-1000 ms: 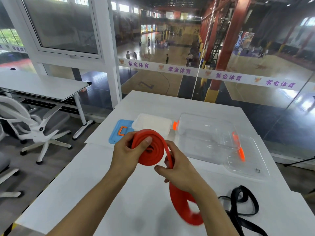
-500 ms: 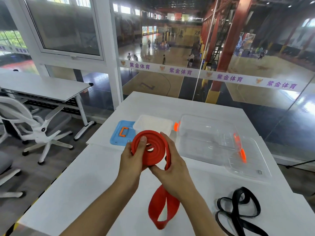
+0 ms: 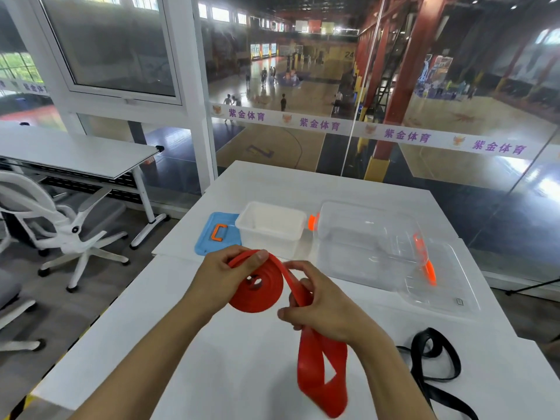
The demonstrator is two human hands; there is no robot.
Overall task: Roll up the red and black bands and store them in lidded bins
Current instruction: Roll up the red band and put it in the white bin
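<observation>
Above the white table (image 3: 248, 368) I hold the red band (image 3: 257, 294), partly wound into a coil. My left hand (image 3: 221, 280) pinches the coil, thumb on its top edge. My right hand (image 3: 324, 307) grips the loose strip just right of the coil, and the free end hangs in a loop below it. The black band (image 3: 436, 365) lies unrolled on the table at the lower right. Behind my hands stand a small white bin (image 3: 271, 228) and a large clear bin (image 3: 363, 237), both without lids on them.
A blue lid with an orange handle (image 3: 215, 231) lies flat left of the white bin. A clear lid with orange clips (image 3: 439, 277) rests against the clear bin's right side. A glass wall runs behind the table. A white office chair (image 3: 57, 225) and another desk stand to the left.
The coil has gained a turn and the hanging tail has shortened. My right hand slid down off the coil to grip the loose strip beside it.
</observation>
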